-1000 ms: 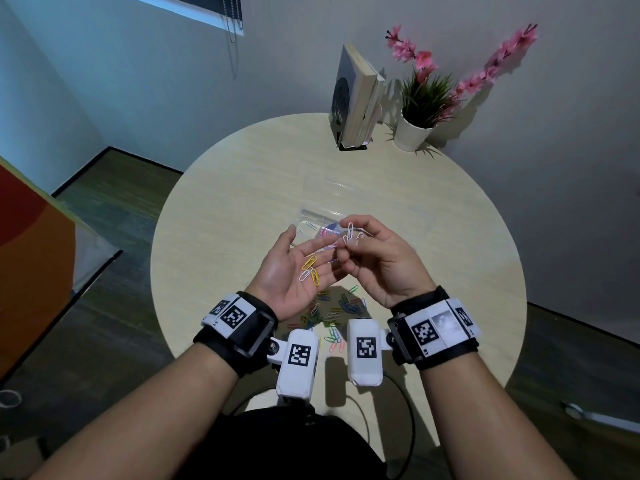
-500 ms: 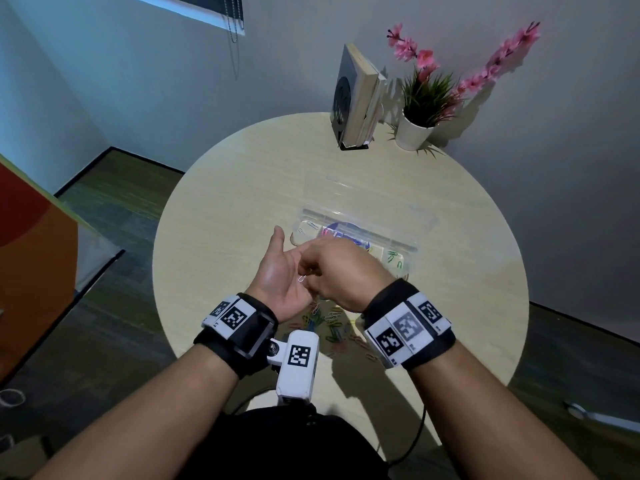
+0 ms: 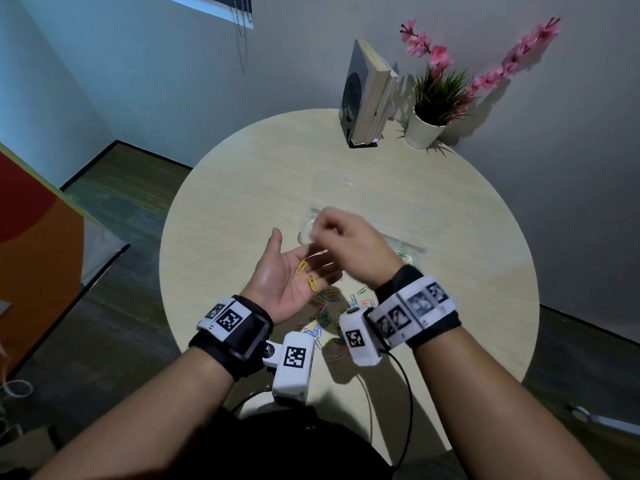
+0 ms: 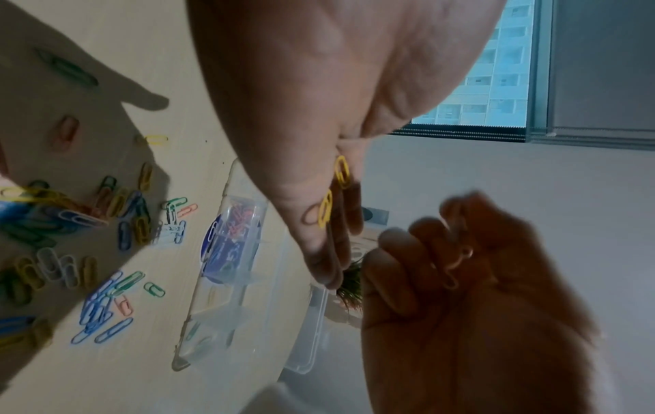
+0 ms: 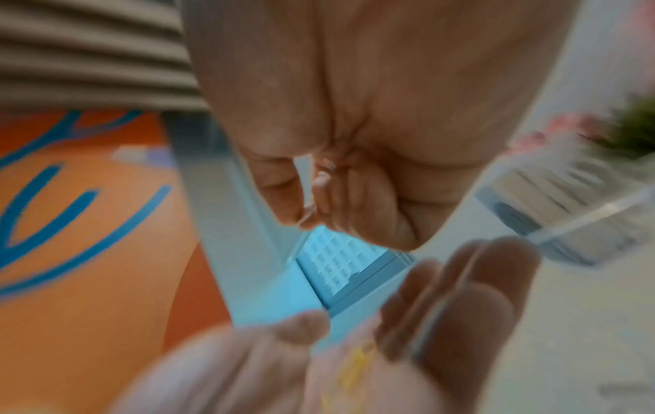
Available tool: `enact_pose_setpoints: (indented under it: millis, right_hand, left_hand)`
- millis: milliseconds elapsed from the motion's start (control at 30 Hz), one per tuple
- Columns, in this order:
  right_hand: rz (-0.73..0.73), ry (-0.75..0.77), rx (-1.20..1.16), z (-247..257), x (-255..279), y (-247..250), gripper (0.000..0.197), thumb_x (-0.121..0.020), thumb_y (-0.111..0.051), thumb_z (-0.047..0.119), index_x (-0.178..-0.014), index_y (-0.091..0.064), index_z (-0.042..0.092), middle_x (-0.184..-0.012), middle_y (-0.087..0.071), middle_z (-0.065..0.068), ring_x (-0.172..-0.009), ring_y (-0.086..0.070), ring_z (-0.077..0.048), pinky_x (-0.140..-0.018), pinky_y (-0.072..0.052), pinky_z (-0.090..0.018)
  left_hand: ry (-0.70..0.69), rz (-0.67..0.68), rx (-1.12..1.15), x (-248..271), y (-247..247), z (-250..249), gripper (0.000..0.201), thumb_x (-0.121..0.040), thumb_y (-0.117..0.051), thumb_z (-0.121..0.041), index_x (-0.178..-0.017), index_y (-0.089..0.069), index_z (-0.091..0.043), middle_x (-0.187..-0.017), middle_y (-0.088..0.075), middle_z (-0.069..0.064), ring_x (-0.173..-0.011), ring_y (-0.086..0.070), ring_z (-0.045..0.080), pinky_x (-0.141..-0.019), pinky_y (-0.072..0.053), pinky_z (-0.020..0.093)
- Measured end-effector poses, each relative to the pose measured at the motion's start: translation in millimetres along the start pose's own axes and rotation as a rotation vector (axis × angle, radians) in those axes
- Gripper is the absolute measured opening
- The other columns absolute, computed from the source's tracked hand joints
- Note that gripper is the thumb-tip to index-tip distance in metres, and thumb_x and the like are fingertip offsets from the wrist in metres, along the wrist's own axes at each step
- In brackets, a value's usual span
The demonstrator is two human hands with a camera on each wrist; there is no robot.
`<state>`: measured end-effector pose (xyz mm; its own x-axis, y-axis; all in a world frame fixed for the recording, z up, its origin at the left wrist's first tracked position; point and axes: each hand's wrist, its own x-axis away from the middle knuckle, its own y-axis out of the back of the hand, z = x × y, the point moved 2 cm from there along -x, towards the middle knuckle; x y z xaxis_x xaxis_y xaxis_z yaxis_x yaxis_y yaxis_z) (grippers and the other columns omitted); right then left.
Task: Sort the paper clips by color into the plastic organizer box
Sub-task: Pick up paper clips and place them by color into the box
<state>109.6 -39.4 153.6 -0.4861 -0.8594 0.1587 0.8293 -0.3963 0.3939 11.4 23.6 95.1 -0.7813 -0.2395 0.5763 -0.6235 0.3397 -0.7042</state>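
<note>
Clips [image 3: 307, 273]: left palm [image 3: 287, 278] flat as a tray for yellows; right fingers [image 3: 323, 225] pinch a pale one, box [image 3: 420, 244] center-frame.

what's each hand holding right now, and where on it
Left hand: open, two yellow clips lying loose on it. Right hand: pinches a pale clip; where it is held cannot be told.

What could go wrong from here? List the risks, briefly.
1. Two yellow clips lie loose on the open, tilted left hand; they may slide off into the mixed pile below.
2. The right hand pinches a pale clip in blurred motion over the organizer box; it may land in the wrong compartment.
3. The box is clear, so its dividers are hard to see.
</note>
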Motion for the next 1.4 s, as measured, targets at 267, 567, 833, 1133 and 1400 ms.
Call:
enact_pose_setpoints:
  millis: [267,567,833,1133,1400]
  right_hand:
    - [-0.186,-0.469,-0.363,-53,-75,9,0.015,-0.082,-0.04,0.001,-0.071,-0.046,0.009,-0.062,-0.05,-0.011,-0.045,-0.04,-0.019,-0.04,-0.028,-0.02]
    - [-0.092,-0.565,0.159,-82,-131,-12,0.03,-0.091,-0.048,0.01,-0.115,-0.063,0.001,-0.098,-0.064,-0.012,-0.083,-0.063,-0.029,-0.083,-0.057,-0.039]
    - [-0.31,-0.407,0.043,-62,-100,11,0.017,-0.089,-0.053,0.004,-0.078,-0.061,0.015,-0.084,-0.065,-0.008,-0.07,-0.066,-0.023,-0.059,-0.058,-0.035]
    - [0.093,-0.17,0.552,0,-21,-15,0.008,-0.08,-0.069,0.022,-0.078,-0.061,0.019,-0.082,-0.066,-0.001,-0.073,-0.058,-0.015,-0.062,-0.038,-0.024]
    - [0.126,-0.252,0.673,-8,0,-9,0.005,-0.084,-0.062,0.011,-0.087,-0.061,0.016,-0.105,-0.062,-0.012,-0.095,-0.062,-0.027,-0.077,-0.049,-0.03]
  left_hand:
    - [-0.013,-0.039,0.032,-9,25,-24,0.084,-0.095,-0.017,-0.065,-0.12,-0.054,0.006,-0.116,-0.064,0.029,-0.102,-0.066,0.039,-0.084,-0.054,0.043]
    - [-0.011,-0.068,0.078,-27,41,-53,0.082,-0.095,-0.019,-0.064,-0.118,-0.056,0.005,-0.119,-0.062,0.029,-0.106,-0.064,0.04,-0.085,-0.055,0.043]
    - [0.003,-0.078,0.079,-42,37,-57,0.08,-0.096,-0.019,-0.063,-0.117,-0.057,0.003,-0.117,-0.064,0.027,-0.106,-0.065,0.039,-0.085,-0.055,0.042]
    - [-0.016,-0.06,0.019,-39,5,-29,0.079,-0.096,-0.017,-0.063,-0.13,-0.051,0.0,-0.075,-0.069,0.008,-0.059,-0.061,0.014,-0.056,-0.051,0.023]
    - [-0.046,-0.065,0.0,-31,-8,2,0.079,-0.094,-0.021,-0.066,-0.107,-0.07,-0.005,-0.114,-0.06,0.015,-0.102,-0.055,0.026,-0.092,-0.043,0.038]
